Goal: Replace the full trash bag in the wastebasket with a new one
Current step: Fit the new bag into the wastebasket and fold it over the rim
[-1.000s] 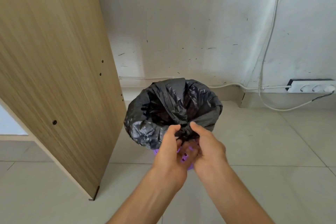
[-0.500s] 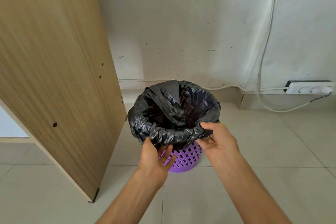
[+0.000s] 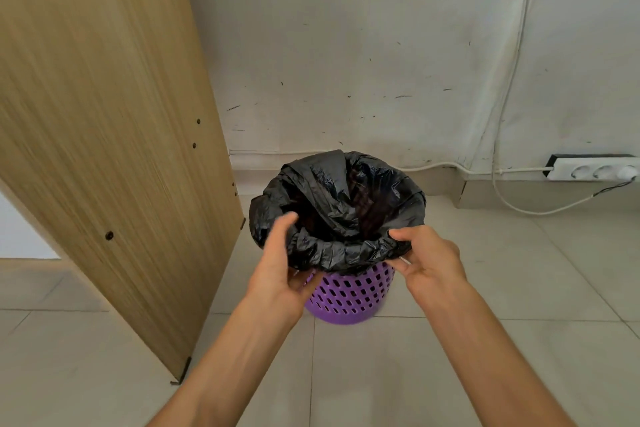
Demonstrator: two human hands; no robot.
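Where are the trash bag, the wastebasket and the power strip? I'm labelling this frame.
trash bag [image 3: 341, 199]: head view, crinkled black film inside the opening.
wastebasket [image 3: 349, 298]: head view, purple perforated wall below the bag.
power strip [image 3: 594, 171]: head view, white socket face.

Black trash bag [image 3: 341, 208]: crinkled, mouth open, rim folded over wastebasket. Purple perforated wastebasket [image 3: 349, 295]: stood upright on tiled floor.

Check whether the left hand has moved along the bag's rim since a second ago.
Yes. The left hand has slid leftward from the near middle of the black bag's rim, toward the wooden panel.
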